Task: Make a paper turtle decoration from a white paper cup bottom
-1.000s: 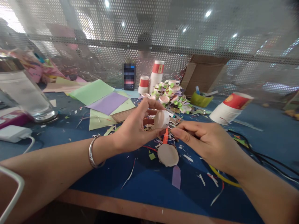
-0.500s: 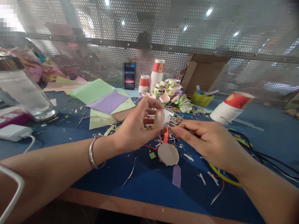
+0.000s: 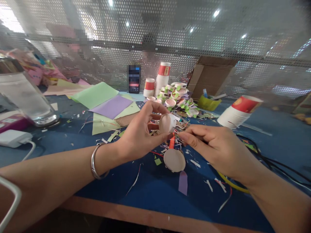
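Holding a small cut-down white paper cup base in the air over the middle of the blue table, the left hand pinches it between thumb and curled fingers, the other fingers loosely bent. The right hand is nearly closed, its fingertips pressed together just beside the cup base. Whether they nip the thin red paper strip hanging below it cannot be told.

The work looks like fitting that strip to the cup base. Going on would call for a steady left grip and a fine pinch at the strip's end.

The cup base is pale, round and shallow, tipped on its side. A flat round pale paper disc lies on the table under the hands, among paper scraps, with a purple paper strip towards the near edge.
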Demonstrator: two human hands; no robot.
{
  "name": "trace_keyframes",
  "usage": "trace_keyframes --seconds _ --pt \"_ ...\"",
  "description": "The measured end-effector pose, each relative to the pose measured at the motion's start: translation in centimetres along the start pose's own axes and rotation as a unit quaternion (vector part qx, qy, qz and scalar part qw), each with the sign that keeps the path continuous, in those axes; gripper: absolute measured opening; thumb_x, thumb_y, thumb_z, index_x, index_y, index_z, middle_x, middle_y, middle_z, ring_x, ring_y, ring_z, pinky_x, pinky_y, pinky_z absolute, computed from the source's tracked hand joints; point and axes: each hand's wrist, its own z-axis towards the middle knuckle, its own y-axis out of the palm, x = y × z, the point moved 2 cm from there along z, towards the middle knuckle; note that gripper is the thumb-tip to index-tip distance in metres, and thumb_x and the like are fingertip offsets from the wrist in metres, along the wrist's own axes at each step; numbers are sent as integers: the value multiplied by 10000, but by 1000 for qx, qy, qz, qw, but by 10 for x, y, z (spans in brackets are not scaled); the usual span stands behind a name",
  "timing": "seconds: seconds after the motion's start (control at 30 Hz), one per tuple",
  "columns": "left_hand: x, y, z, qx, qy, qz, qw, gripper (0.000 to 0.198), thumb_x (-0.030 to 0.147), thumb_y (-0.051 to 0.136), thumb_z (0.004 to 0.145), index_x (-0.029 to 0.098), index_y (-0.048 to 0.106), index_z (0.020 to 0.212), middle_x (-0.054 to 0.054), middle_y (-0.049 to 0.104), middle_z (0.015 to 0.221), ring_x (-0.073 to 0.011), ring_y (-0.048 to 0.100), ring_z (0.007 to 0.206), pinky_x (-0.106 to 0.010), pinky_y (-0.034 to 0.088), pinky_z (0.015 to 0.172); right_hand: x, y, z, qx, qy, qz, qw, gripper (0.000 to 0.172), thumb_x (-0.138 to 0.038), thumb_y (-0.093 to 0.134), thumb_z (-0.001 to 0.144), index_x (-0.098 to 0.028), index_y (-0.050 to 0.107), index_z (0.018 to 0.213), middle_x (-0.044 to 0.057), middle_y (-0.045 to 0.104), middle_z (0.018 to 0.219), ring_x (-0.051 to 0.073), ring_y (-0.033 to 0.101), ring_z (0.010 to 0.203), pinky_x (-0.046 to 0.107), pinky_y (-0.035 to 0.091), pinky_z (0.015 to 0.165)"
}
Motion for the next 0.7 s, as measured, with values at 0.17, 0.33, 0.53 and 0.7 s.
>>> trace_keyframes --seconds 0.17,0.33,0.53,0.7 --pt "2 -2 -1 21 44 55 997 442 137 751 758 215 486 1102 -77 566 1225 -184 594 1054 -311 562 833 -1 0 -1 27 -12 -30 999 457 -501 496 987 -204 526 641 -50 428 529 91 374 498 257 295 479" --pt "-1 -6 3 -4 -66 -30 997 371 236 744 798 186 508 1080 -66 607 1085 -149 612 901 -286 536 749 4 0 2 32 23 -49 998 445 -584 509 951 -212 550 710 -49 445 534 95 348 482 260 279 453" --pt "2 3 2 -70 -206 -138 966 156 303 640 894 168 574 936 -19 631 829 -126 636 776 -252 521 692 6 -1 1 69 32 11 997 393 -602 609 884 -212 622 837 -26 536 587 112 416 507 260 309 451" --pt "5 11 -3 -123 -268 -185 937 295 460 663 885 171 609 915 -42 676 873 -142 664 724 -263 514 646 6 3 -1 69 20 43 996 282 -479 691 867 -210 661 950 5 678 757 126 530 599 256 403 535"
